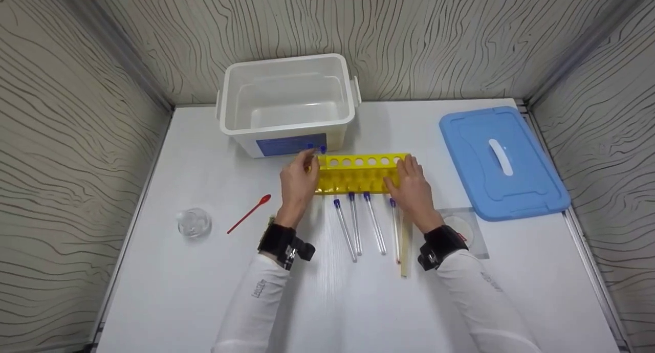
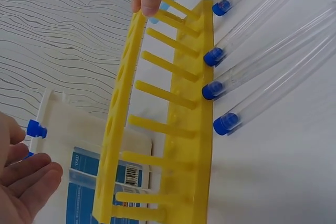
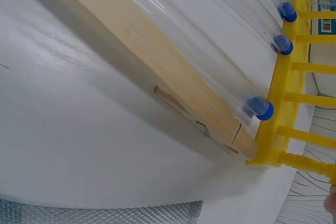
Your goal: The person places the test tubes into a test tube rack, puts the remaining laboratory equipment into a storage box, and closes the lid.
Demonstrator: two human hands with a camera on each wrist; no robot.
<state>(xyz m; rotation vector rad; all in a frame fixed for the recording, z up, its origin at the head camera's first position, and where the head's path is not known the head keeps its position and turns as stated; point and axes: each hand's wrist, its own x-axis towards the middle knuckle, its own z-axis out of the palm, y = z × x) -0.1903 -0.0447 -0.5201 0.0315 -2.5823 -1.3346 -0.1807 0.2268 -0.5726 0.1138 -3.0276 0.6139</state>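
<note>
A yellow test tube rack [image 1: 353, 180] stands in front of the white bin. My right hand [image 1: 413, 192] holds the rack's right end, its thumb at the front and fingers over the top plate. At the opposite end is my left hand [image 1: 298, 181], thumb and fingers bent but apart beside two blue caps [image 2: 37, 128]. Those caps top clear tubes standing in the rack's end holes; the left fingers partly hide one cap. Several blue-capped clear test tubes [image 1: 376, 225] lie in front of the rack, caps towards it. Beside the rightmost one lies a wooden test tube clamp [image 3: 173, 72].
The open white bin [image 1: 240, 133] stands at the back, its blue lid [image 1: 471, 153] lying on the right. A wire gauze square [image 1: 478, 243] is partly under the right wrist. To the left are a red spoon [image 1: 249, 213] and a small glass vessel [image 1: 194, 223].
</note>
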